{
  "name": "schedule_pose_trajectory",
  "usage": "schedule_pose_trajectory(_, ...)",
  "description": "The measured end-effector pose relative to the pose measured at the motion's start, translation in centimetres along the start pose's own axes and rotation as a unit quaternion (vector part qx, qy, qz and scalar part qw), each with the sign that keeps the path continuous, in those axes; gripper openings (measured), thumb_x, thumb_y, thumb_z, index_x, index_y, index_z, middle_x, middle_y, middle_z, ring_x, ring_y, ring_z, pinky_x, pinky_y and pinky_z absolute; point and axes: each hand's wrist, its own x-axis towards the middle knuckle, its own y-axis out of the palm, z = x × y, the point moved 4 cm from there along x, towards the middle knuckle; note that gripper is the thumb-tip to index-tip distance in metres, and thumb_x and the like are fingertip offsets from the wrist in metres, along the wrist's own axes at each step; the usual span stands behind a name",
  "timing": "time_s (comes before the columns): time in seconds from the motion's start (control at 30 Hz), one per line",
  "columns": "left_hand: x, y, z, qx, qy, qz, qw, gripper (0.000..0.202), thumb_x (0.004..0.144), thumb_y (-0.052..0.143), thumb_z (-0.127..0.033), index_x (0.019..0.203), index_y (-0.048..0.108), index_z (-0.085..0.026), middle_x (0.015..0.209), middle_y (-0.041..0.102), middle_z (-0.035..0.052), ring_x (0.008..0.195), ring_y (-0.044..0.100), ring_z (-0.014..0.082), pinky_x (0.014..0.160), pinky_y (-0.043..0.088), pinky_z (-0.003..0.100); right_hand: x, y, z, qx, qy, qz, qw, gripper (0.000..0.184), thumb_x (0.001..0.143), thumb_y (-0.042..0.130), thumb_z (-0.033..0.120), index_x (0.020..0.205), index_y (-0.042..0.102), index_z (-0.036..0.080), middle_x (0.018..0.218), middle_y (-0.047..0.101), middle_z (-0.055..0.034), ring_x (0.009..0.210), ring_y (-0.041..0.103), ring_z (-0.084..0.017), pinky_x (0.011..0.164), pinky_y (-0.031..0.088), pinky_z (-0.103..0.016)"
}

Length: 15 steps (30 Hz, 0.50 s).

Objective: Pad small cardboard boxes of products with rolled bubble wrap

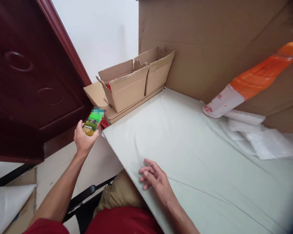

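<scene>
My left hand (85, 139) is wrapped round a smartphone (92, 123) with a lit green and yellow screen. It holds the phone off the table's left corner, close to the cardboard boxes. Part of the screen's top is blurred out. My right hand (154, 177) lies near the front edge of the cloth-covered table (185, 139), with its fingers loosely curled, apart, and nothing in them.
An open cardboard box (129, 91) stands on flat cardboard at the table's back left. On the right are an orange and white bottle (254, 78) and clear plastic packets (271, 143). A dark red door (34, 78) is at left, and a chair armrest (83, 196) beside my lap.
</scene>
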Motion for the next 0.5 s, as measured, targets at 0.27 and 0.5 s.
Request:
schedule_pose_trajectory(0.27, 11.4, 6.0, -1.7, 0.028, -0.037, 0.057, 0.997, 0.090, 0.075, 0.068, -0.044, 0.150, 0.034, -0.007, 0.138, 0.058, 0.0226, 0.128, 0.054, 0.0407, 0.107, 0.042, 0.050, 0.0, -0.4, -0.5, -0.002, -0.010, 0.004, 1.000, 0.061, 0.082, 0.074, 0.055, 0.129, 0.053, 0.022, 0.100, 0.064, -0.0074, 0.076, 0.065, -0.019, 0.052, 0.052, -0.028)
schedule_pose_trajectory(0.5, 17.2, 9.1, -5.4, 0.037, 0.003, 0.135, 0.990, 0.090, 0.078, 0.071, -0.041, 0.150, 0.032, -0.004, 0.140, 0.055, 0.0269, 0.130, 0.049, 0.0454, 0.108, 0.039, 0.058, 0.1, -0.6, -0.5, 0.013, 0.000, 0.000, 1.000, 0.059, 0.086, 0.070, 0.055, 0.133, 0.051, 0.023, 0.103, 0.063, -0.0078, 0.078, 0.065, -0.018, 0.051, 0.052, -0.026)
